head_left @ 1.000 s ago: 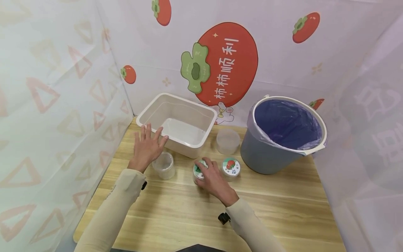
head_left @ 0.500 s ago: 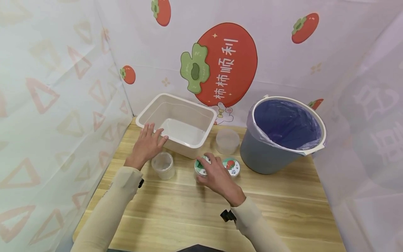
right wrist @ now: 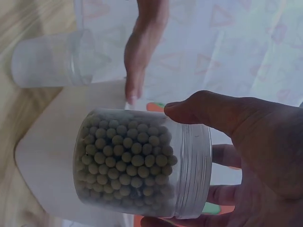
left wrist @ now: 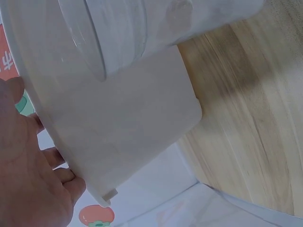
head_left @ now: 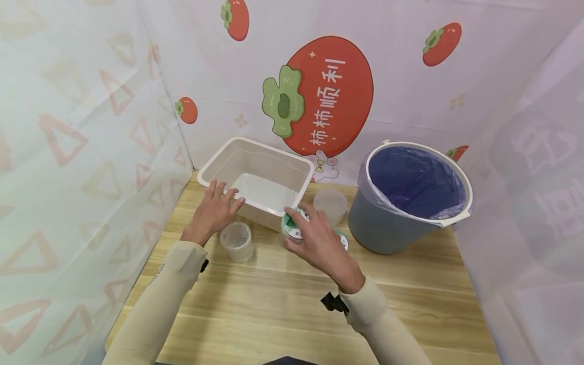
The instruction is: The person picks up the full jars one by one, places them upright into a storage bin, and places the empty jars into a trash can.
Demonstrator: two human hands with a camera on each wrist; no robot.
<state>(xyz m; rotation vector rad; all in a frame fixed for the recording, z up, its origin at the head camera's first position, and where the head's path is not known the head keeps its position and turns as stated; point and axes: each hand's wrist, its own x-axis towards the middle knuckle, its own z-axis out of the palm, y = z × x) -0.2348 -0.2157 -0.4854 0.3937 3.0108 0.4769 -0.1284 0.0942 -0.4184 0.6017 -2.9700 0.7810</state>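
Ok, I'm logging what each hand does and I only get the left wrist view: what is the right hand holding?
Observer: The right hand grips a clear jar with small round beads inside.
Operator: Does anything show on top of that jar?
Observer: Yes, in the head view, a green and white label, partly hidden by the hand.
Operator: And what is the largest thing to the right of the tub?
Observer: A bin fitted with a bluish-purple liner.
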